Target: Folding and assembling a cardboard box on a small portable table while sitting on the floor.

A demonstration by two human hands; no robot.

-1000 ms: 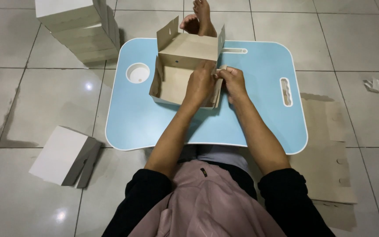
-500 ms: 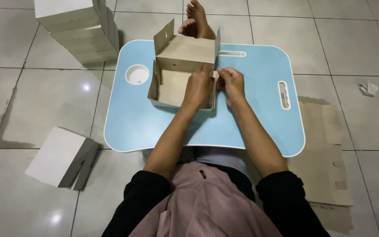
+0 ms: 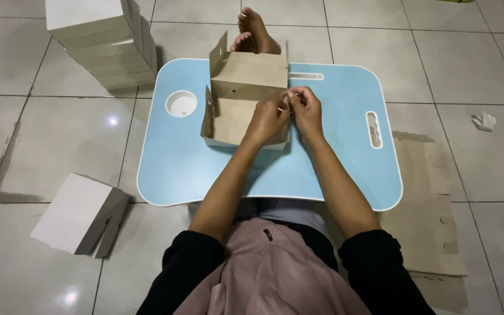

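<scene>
Head view. Item: half-folded brown cardboard box [image 3: 246,99], standing on the light-blue lap table [image 3: 333,169] toward its far edge, middle-left, flaps upright at the far and left sides.

Left hand [image 3: 266,121]: fingers curled, pressed against the box's right wall, fingertips gripping its upper edge.

Right hand [image 3: 306,108]: just beside the left one, thumb and fingers pinched on a small flap at the box's right-hand near corner.

Table fittings: round cup recess [image 3: 181,104] near the far left corner; oval handle slot [image 3: 374,129] along the right edge; narrow slot [image 3: 305,76] by the far edge.

Surroundings: stack of white folded boxes [image 3: 103,41] on the tiled floor beyond the far left corner; one white box [image 3: 77,213] lying off the near left corner; flat cardboard blanks [image 3: 427,216] under and beside the right edge; crumpled paper scrap [image 3: 484,121] further right; bare foot [image 3: 255,29] past the far edge.
</scene>
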